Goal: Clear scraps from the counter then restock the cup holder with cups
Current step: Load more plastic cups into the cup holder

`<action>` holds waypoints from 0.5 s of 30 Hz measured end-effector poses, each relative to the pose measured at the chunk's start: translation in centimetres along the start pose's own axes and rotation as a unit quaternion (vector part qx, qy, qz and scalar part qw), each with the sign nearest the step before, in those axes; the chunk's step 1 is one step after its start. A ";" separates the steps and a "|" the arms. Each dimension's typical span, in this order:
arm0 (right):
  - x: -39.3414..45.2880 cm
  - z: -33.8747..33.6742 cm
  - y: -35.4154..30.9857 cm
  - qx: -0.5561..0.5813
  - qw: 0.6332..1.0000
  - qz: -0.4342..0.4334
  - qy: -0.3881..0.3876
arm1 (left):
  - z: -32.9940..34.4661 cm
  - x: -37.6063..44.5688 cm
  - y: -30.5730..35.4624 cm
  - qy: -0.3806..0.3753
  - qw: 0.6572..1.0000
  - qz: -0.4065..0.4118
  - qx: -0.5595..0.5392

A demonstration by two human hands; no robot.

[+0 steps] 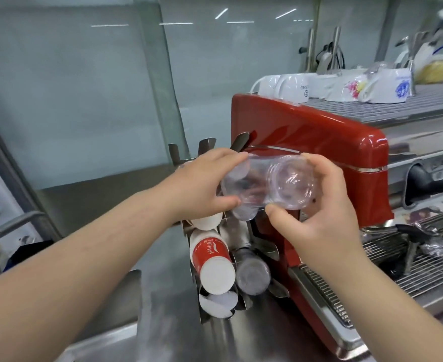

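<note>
1. Steel counter carries a red espresso machine; white mugs sit upside down on its top.
2. Your left hand and right hand each curl round one end of the clear cups, held sideways above the holder.
3. Red paper cups lie in the holder, just beside the machine.

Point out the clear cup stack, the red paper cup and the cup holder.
clear cup stack [267, 182], head view, middle of the stack's side
red paper cup [210, 254], head view, printed red wall
cup holder [206, 145], head view, upper metal prong
</note>
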State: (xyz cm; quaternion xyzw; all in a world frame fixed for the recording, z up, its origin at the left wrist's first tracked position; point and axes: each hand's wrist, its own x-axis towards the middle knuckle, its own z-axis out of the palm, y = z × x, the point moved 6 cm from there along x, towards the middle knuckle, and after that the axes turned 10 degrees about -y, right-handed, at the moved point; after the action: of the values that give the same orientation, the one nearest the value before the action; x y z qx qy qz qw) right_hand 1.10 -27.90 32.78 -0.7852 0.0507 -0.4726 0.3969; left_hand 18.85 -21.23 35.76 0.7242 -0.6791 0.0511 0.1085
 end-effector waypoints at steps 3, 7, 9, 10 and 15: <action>0.6 0.3 1.0 -0.014 1.000 0.026 -0.011 | 1.4 2.0 -1.0 -0.043 0.999 -0.011 0.011; 1.0 0.9 3.3 -0.048 0.996 0.061 -0.033 | 3.0 3.2 -2.1 -0.086 0.996 -0.033 0.018; 0.9 1.4 4.8 -0.056 0.994 0.080 -0.044 | 3.7 3.4 -2.5 -0.113 0.992 -0.048 0.021; 0.8 1.6 5.5 -0.061 0.993 0.090 -0.048 | 4.0 3.5 -2.6 -0.125 0.991 -0.053 0.019; 0.8 2.3 7.7 -0.075 0.988 0.118 -0.059 | 4.5 4.0 -2.6 -0.161 0.985 -0.069 0.010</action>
State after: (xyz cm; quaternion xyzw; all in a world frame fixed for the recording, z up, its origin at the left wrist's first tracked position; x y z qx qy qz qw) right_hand 5.64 -32.16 27.67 -0.8278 0.1552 -0.3699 0.3923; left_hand 21.37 -26.01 32.06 0.7689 -0.6359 -0.0667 -0.0065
